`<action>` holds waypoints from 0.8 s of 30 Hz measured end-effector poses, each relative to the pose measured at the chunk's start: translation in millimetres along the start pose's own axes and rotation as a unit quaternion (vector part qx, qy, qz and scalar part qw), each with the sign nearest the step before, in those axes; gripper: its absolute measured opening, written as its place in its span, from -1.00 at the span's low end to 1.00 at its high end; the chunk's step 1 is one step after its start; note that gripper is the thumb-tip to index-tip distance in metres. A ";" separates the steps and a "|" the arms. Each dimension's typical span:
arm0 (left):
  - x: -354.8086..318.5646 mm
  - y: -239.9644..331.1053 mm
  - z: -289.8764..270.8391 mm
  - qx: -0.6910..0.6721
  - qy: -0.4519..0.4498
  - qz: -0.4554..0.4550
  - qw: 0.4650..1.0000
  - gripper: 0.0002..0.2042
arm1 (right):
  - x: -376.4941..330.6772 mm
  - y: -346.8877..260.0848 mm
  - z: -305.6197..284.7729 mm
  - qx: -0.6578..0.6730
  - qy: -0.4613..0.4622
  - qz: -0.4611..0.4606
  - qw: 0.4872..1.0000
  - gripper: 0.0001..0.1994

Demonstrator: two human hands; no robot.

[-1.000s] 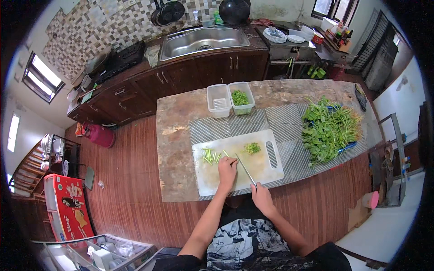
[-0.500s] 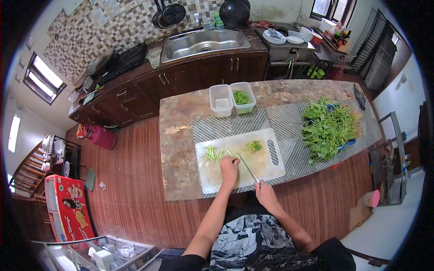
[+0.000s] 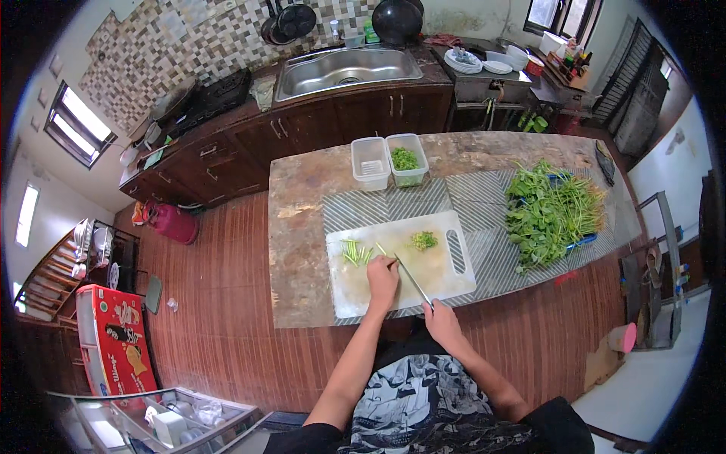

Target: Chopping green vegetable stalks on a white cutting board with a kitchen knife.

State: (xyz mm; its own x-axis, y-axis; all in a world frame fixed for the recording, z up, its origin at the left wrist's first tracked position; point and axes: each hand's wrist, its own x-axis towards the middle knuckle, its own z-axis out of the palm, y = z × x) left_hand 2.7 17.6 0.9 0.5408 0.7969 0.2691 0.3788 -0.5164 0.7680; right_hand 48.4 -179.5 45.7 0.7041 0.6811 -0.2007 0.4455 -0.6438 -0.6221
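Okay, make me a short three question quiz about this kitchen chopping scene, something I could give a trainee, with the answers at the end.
1. True or false: the right hand holds a long knife whose blade reaches over the white plastic cutting board.
2. Which of the two clear plastic tubs holds chopped greens? A) the left tub B) the right tub
3. Fill in: the big heap of leafy green stalks lies to the person's ____ of the board.

Key
1. True.
2. B; the left tub looks empty.
3. Right. The left hand rests on the board beside the small bunch of green stems, with a little pile of chopped pieces farther right.
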 end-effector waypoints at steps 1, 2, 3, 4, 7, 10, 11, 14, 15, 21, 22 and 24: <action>0.0 1.4 0.3 0.000 0.000 0.001 1.000 -0.90 | -0.1 -1.2 -1.4 0.003 0.001 -0.001 1.000 -0.58; 0.4 2.7 0.8 0.008 -0.004 0.007 1.000 -0.90 | -0.5 -2.0 -2.5 0.006 0.001 -0.002 1.000 -0.58; 0.9 4.1 1.4 0.016 -0.008 0.014 1.000 -0.90 | -0.7 -1.0 -2.2 0.007 0.002 -0.002 1.000 -0.58; 1.7 5.7 1.7 0.017 -0.008 0.015 1.000 -0.90 | -0.1 0.1 -1.5 0.002 0.009 0.000 1.000 -0.58; 5.3 8.6 4.3 0.000 -0.004 0.032 0.999 -0.92 | 1.9 2.5 -1.0 0.001 0.017 0.007 1.000 -0.58; 8.7 7.2 6.0 -0.024 -0.002 0.028 0.999 -0.91 | 4.1 3.4 0.7 0.001 0.015 0.019 1.000 -0.58; 8.9 7.0 5.7 -0.032 -0.010 0.023 0.999 -0.91 | 5.3 4.9 2.0 -0.003 0.013 0.026 1.000 -0.58; 4.8 7.5 3.6 -0.037 -0.014 0.013 0.999 -0.91 | 5.9 7.7 5.6 0.003 0.017 0.025 1.000 -0.58; 2.1 7.7 2.3 -0.034 -0.007 0.007 0.999 -0.91 | 4.8 8.5 6.5 0.004 0.018 0.027 0.999 -0.58; -7.5 12.6 -3.3 -0.005 0.006 -0.015 1.000 -0.88 | 3.3 -6.1 0.8 0.005 0.005 0.056 0.998 -0.60; -7.8 11.6 -3.5 -0.004 0.007 -0.014 1.000 -0.88 | 3.3 -6.4 1.2 0.006 0.005 0.055 0.998 -0.60; -7.6 10.5 -1.7 0.002 0.017 -0.016 1.000 -0.88 | 3.1 -6.1 1.7 0.002 0.006 0.049 0.999 -0.60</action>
State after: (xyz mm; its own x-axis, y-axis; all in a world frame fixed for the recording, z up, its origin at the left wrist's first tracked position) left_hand 1.3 6.6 8.0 0.5034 0.8228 0.2638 0.3989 -0.4921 0.7737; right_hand 46.9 -172.9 47.6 0.7514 0.6100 -0.2516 0.3710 -0.7059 -0.6034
